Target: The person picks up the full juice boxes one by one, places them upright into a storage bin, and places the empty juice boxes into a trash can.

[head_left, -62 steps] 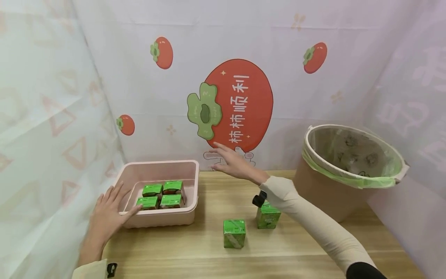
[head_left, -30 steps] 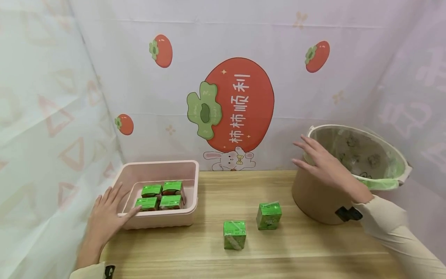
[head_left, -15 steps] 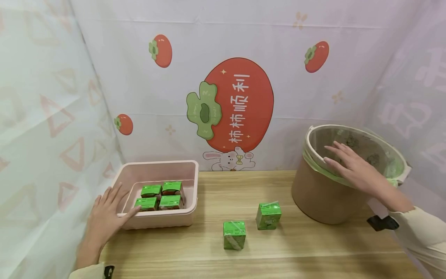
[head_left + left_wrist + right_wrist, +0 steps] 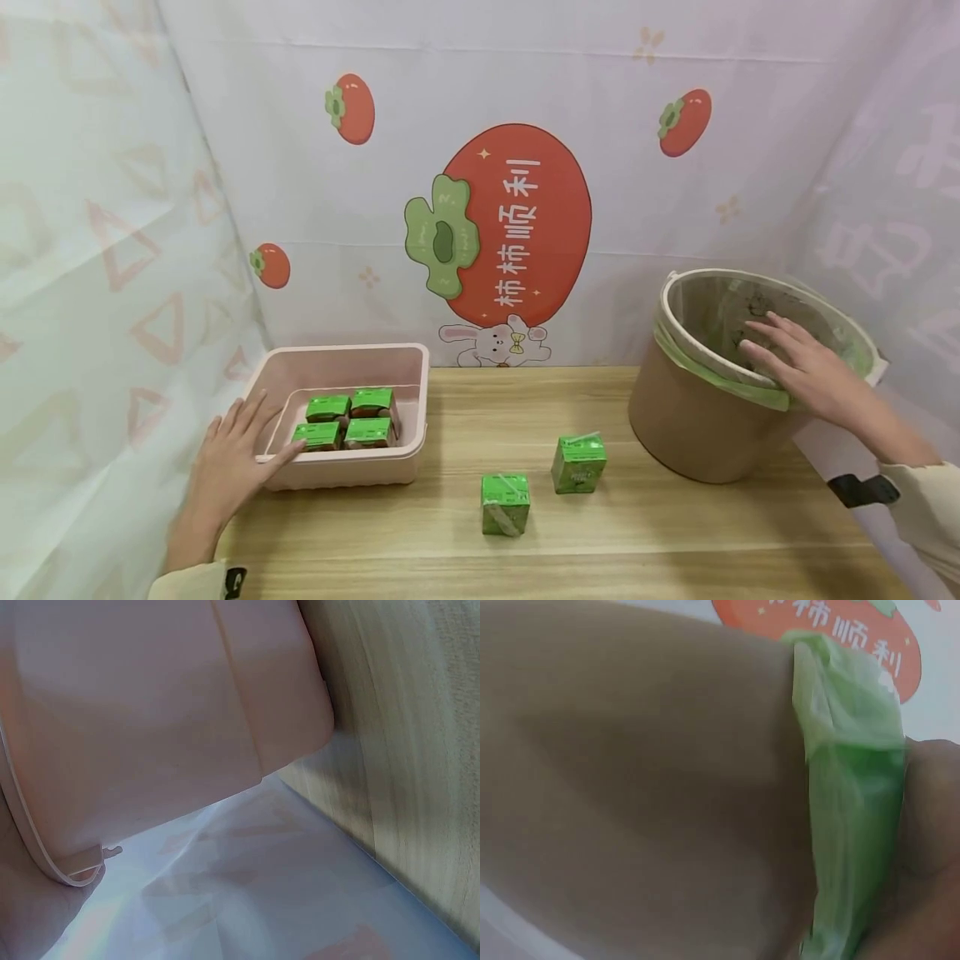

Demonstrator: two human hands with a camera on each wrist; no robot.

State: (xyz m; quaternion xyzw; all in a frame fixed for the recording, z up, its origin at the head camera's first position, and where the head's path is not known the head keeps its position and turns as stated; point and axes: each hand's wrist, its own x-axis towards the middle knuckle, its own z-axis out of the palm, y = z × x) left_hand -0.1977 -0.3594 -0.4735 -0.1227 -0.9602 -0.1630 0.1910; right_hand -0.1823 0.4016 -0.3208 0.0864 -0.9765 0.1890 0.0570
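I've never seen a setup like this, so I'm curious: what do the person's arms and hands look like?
The left hand and right hand are bare, with no gloves visible. Cream sleeves cover the visible forearms, and a small black piece sits at each cuff. Any markings are too small to read.

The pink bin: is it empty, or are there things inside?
Not empty: the head view shows four green-topped cartons inside the pink bin, in two rows of two.

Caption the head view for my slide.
Left hand at a pink tub of four green boxes, two more boxes outside, right hand at a lined bucket.
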